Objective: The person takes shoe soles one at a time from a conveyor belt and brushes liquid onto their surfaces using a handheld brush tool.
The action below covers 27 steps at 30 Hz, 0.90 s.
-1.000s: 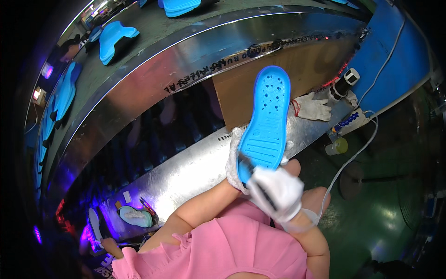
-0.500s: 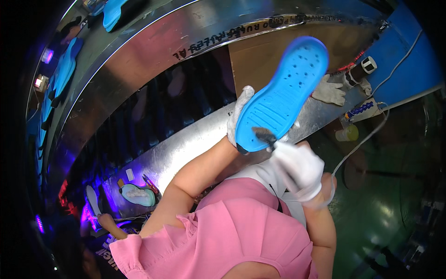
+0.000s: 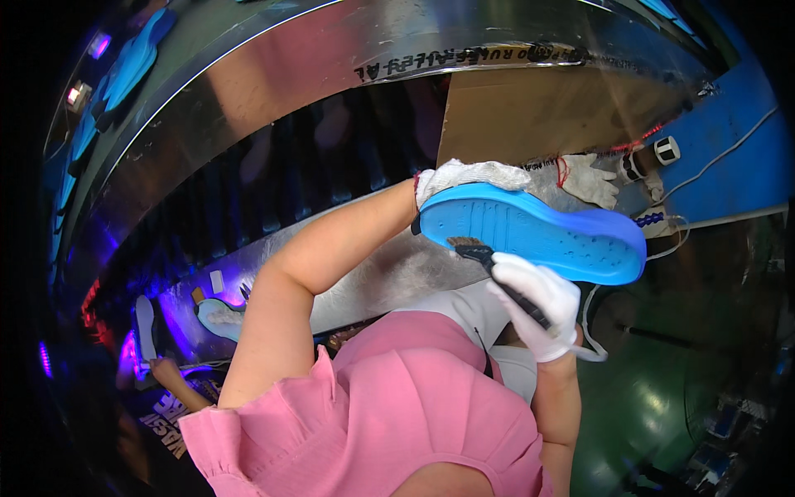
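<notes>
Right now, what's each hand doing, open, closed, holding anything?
Left hand: closed on the blue shoe sole.
Right hand: closed on a small brush, bristles at the sole.

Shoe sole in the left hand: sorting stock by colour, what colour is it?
Bright blue shoe sole, clearest in the head view.

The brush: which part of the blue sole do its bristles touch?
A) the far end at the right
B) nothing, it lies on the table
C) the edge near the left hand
C: the brush in the right hand meets the blue sole at the edge close to the left hand.
</notes>
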Each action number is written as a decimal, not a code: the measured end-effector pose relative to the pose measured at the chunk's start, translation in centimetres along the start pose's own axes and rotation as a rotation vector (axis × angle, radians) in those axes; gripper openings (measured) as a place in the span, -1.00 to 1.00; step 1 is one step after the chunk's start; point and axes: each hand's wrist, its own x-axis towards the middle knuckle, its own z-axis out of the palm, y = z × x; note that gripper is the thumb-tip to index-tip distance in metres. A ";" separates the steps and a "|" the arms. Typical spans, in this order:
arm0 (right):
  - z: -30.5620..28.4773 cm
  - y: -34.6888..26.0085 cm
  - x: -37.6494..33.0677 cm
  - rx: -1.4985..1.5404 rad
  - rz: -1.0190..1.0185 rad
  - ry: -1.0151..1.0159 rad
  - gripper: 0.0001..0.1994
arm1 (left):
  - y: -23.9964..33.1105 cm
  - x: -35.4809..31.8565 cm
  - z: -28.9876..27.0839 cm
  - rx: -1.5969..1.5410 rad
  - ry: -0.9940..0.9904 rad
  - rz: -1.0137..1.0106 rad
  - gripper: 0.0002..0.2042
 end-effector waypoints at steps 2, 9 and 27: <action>0.3 -1.4 -0.4 -0.305 -0.092 -0.166 -0.72 | -1.1 -0.2 -1.0 -0.452 0.079 -0.538 -0.56; -0.7 -1.2 -0.3 -0.261 -0.099 -0.112 -0.70 | -3.8 1.6 -1.7 -0.180 -0.167 -0.163 -0.62; -3.0 -0.6 0.4 -0.287 -0.190 0.152 -0.73 | 7.5 5.1 -6.2 -0.820 0.117 -1.205 -0.47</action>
